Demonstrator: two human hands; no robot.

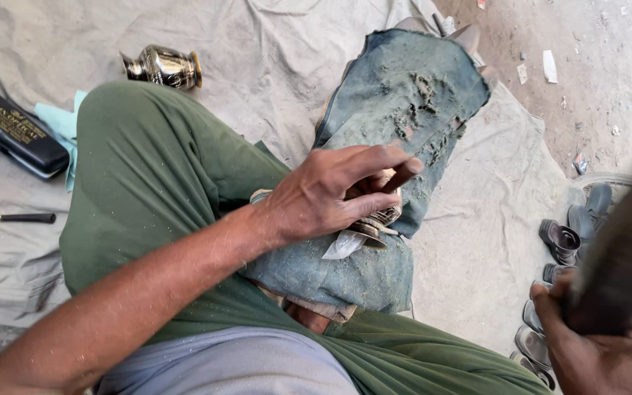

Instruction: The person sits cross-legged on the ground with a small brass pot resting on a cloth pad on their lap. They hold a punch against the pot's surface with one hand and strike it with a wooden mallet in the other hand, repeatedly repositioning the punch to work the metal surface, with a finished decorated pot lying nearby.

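My left hand rests on a worn piece of blue denim laid over my leg and is closed on a small ribbed metal piece. A sharp slim tool sits between its fingers, its tip pressed to the piece. A scrap of clear plastic pokes out beneath. At the lower right my right hand grips a dark, blurred hammer-like handle, raised well to the right of the metal piece.
My green trousers fill the middle. A grey cloth covers the ground. On it lie a polished metal vase, a black case and a dark-handled tool. Several small metal cups lie at the right.
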